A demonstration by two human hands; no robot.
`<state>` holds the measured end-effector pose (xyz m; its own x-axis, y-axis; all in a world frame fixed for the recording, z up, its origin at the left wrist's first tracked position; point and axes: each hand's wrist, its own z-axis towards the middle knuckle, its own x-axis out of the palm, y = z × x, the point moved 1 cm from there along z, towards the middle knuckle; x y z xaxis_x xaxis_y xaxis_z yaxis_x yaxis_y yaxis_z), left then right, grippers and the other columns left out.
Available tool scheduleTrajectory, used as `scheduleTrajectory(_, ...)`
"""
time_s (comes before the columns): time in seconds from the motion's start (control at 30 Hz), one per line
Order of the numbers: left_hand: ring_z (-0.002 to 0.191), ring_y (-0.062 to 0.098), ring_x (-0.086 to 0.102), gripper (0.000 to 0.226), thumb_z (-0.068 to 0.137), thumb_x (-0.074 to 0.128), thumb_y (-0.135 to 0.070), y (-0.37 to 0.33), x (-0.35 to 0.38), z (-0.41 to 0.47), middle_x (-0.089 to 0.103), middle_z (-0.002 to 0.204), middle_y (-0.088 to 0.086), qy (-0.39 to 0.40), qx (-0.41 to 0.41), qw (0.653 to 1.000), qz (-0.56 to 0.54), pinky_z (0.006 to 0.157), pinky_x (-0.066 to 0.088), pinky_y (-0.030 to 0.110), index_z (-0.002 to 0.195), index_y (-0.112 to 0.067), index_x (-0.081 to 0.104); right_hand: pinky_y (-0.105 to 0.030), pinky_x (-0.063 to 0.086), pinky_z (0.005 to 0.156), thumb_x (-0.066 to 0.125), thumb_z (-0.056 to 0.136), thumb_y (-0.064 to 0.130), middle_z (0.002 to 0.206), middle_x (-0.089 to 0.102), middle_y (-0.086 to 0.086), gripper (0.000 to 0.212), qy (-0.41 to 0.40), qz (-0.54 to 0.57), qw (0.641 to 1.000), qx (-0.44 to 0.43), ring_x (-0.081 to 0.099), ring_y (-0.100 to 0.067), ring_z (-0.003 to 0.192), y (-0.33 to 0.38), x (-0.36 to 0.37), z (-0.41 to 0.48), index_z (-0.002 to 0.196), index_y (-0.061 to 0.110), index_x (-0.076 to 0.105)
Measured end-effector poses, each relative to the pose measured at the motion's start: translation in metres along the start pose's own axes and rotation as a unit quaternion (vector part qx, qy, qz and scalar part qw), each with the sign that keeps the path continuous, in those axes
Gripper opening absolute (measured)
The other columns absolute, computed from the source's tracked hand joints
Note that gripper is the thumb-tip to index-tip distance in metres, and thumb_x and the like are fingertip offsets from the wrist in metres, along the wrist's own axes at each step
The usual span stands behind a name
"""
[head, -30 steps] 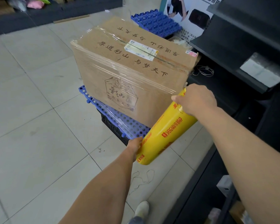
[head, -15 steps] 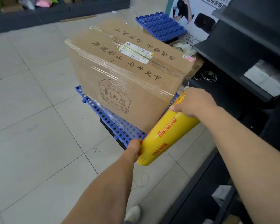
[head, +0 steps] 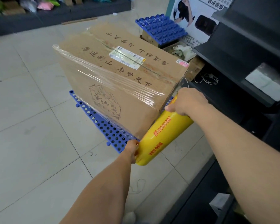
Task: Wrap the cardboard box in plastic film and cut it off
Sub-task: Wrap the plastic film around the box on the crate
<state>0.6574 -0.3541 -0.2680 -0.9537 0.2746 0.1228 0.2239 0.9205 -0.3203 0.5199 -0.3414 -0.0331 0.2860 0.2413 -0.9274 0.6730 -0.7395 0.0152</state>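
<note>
Both hands, left (head: 132, 150) and right (head: 187, 101), grip the yellow cylindrical film roll (head: 164, 135) at the brown cardboard box's (head: 120, 81) five-o'clock corner; keep the film taut.

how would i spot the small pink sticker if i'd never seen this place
Find the big cardboard box on the blue pallet. Look at its top face, at the corner nearest the dark shelves. The pink sticker sits there, much smaller than the white shipping label mid-top.

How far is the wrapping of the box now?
Done: film already covers the near side of the cardboard box. In hand: left hand and right hand hold the yellow roll at the box's corner. Left: the remaining wrapping and the cut.
</note>
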Motion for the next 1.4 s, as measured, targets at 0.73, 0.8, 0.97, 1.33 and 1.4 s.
scheduleTrajectory(0.73, 0.103, 0.029, 0.047, 0.023, 0.090, 0.051, -0.015, 0.013, 0.050, 0.004, 0.048, 0.108, 0.011, -0.132, 0.061, 0.974, -0.174, 0.092, 0.042, 0.045, 0.111, -0.010, 0.045, -0.039, 0.046, 0.087, 0.069, 0.074, 0.059, 0.134, 0.051, -0.013, 0.077, 0.079, -0.138, 0.967, -0.197, 0.052, -0.034, 0.116, -0.008, -0.015, 0.048, 0.128, 0.007, 0.050)
scheduleTrajectory(0.8, 0.103, 0.029, 0.048, 0.021, 0.089, 0.051, -0.015, 0.015, 0.053, 0.007, 0.051, 0.104, 0.010, -0.137, 0.057, 0.969, -0.198, 0.093, 0.043, 0.045, 0.109, -0.010, 0.046, -0.039, 0.045, 0.086, 0.068, 0.075, 0.060, 0.133, 0.050, -0.013, 0.077, 0.082, -0.159, 0.961, -0.213, 0.052, -0.035, 0.116, -0.007, -0.015, 0.050, 0.128, 0.008, 0.050)
scheduleTrajectory(0.97, 0.105, 0.030, 0.048, 0.016, 0.092, 0.050, -0.013, 0.021, 0.056, 0.018, 0.049, 0.107, 0.010, -0.142, 0.079, 0.959, -0.234, 0.100, 0.042, 0.048, 0.108, -0.011, 0.045, -0.039, 0.045, 0.087, 0.068, 0.074, 0.060, 0.132, 0.051, -0.012, 0.076, 0.075, -0.172, 0.953, -0.237, 0.050, -0.034, 0.118, -0.009, -0.008, 0.056, 0.127, 0.007, 0.051)
scheduleTrajectory(1.33, 0.094, 0.026, 0.054, 0.004, 0.089, 0.051, -0.015, 0.037, 0.097, 0.049, 0.058, 0.101, 0.013, -0.214, 0.155, 0.893, -0.365, 0.085, 0.045, 0.041, 0.092, -0.012, 0.052, -0.036, 0.052, 0.073, 0.061, 0.078, 0.062, 0.089, 0.060, -0.012, 0.058, 0.098, -0.249, 0.890, -0.368, 0.063, -0.030, 0.086, -0.023, -0.010, 0.066, 0.096, 0.007, 0.057)
scheduleTrajectory(1.4, 0.089, 0.025, 0.055, 0.006, 0.090, 0.049, -0.018, 0.040, 0.107, 0.060, 0.059, 0.100, 0.013, -0.221, 0.176, 0.879, -0.384, 0.082, 0.046, 0.040, 0.088, -0.014, 0.054, -0.037, 0.054, 0.075, 0.063, 0.081, 0.056, 0.080, 0.059, -0.012, 0.052, 0.108, -0.224, 0.873, -0.419, 0.063, -0.029, 0.079, -0.028, -0.014, 0.069, 0.086, 0.005, 0.055)
